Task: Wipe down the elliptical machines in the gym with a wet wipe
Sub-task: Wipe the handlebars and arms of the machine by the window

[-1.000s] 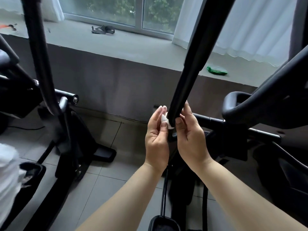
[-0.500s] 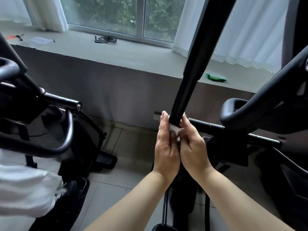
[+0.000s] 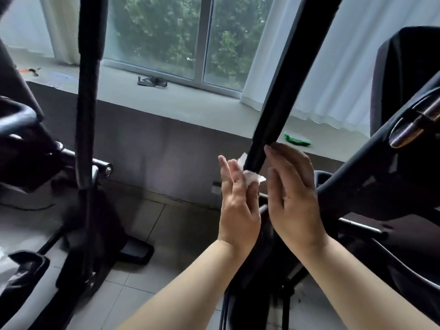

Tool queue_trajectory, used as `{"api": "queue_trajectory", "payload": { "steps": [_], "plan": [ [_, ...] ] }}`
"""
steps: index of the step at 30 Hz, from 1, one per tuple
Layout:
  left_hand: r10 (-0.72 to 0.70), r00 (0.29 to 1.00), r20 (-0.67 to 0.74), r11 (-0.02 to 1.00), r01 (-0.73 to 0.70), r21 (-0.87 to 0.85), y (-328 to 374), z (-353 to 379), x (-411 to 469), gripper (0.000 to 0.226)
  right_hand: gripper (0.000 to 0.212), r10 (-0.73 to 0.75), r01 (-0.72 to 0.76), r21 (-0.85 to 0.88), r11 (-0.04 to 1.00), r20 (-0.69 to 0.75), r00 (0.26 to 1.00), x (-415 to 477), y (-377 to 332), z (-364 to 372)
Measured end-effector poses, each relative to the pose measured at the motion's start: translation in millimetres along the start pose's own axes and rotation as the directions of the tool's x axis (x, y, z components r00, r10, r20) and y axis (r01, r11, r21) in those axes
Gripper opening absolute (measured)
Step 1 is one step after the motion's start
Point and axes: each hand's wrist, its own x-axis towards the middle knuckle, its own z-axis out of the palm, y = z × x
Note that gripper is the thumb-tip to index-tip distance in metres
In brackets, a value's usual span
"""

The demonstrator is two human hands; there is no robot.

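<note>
Wiping the low end of the handle bar, hands just come apart

Left hand [image 3: 238, 206] flat, fingers straight, pressing the wet wipe [image 3: 252, 178] against the near side of the black bar [image 3: 273, 110], right where the grip ends. Right hand [image 3: 294, 198] flat-fingered too, holding nothing, fingertips just touching the bar's other side. Half a second back, both clamped together over the wipe; now split, right hand off it, so probably re-setting the wipe or about to slide up, not finished. Whole length of bar above likely left to do. Further out, green packet [image 3: 297, 140] on the windowsill [image 3: 190, 103], dark strap [image 3: 152, 81] by the window, second machine's post [image 3: 89, 91] off left. Tipped up more than before too, more window showing.
</note>
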Motion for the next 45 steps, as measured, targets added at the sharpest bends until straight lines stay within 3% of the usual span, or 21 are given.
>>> {"api": "queue_trajectory", "payload": {
  "steps": [3,7,12,16,19,25,31,38,43,45],
  "plan": [
    [-0.099,0.995,-0.026,0.994,0.101,0.052,-9.7,-0.2,-17.9,0.072,0.037,-0.073,0.076,-0.072,0.994,0.044,0.996,8.1,5.5,-7.8],
    [-0.085,0.996,-0.014,0.995,0.086,0.047,23.2,0.7,18.4,0.077,0.036,-0.134,0.150,-0.155,0.977,0.104,0.985,22.3,4.9,-10.0],
    [0.002,1.000,0.020,0.995,-0.004,0.103,26.8,-2.2,31.5,0.083,0.047,-0.112,0.208,-0.269,0.940,0.334,0.936,19.6,12.1,-4.3],
    [-0.120,0.993,-0.014,0.983,0.121,0.137,-12.6,-2.6,-21.4,0.076,0.057,-0.155,0.297,-0.287,0.911,0.429,0.890,11.8,17.8,-5.9],
    [-0.206,0.979,0.006,0.971,0.204,0.125,-19.7,-5.1,-28.5,0.081,0.067,-0.090,0.222,-0.263,0.939,0.434,0.896,13.0,15.5,-1.5],
    [-0.163,0.986,0.036,0.984,0.160,0.077,-2.9,-2.9,-11.8,0.073,0.059,-0.085,0.234,-0.274,0.933,0.463,0.882,8.7,14.8,1.0],
    [-0.343,0.935,0.094,0.939,0.339,0.056,-26.9,-8.1,-46.8,0.070,0.062,-0.051,0.221,-0.305,0.926,0.481,0.875,5.6,10.3,3.0],
    [-0.281,0.954,0.105,0.959,0.278,0.048,-6.6,-9.8,-25.8,0.066,0.064,-0.047,0.208,-0.298,0.932,0.470,0.881,-3.3,12.7,9.5],
    [-0.449,0.882,0.141,0.893,0.447,0.050,-42.3,-12.8,-65.2,0.067,0.078,-0.038,0.194,-0.325,0.926,0.432,0.901,-7.7,11.6,14.7],
    [-0.442,0.885,0.143,0.896,0.442,0.034,-41.8,-13.6,-66.2,0.069,0.078,-0.033,0.205,-0.354,0.912,0.435,0.900,-8.0,8.9,15.9]
  ]
}}
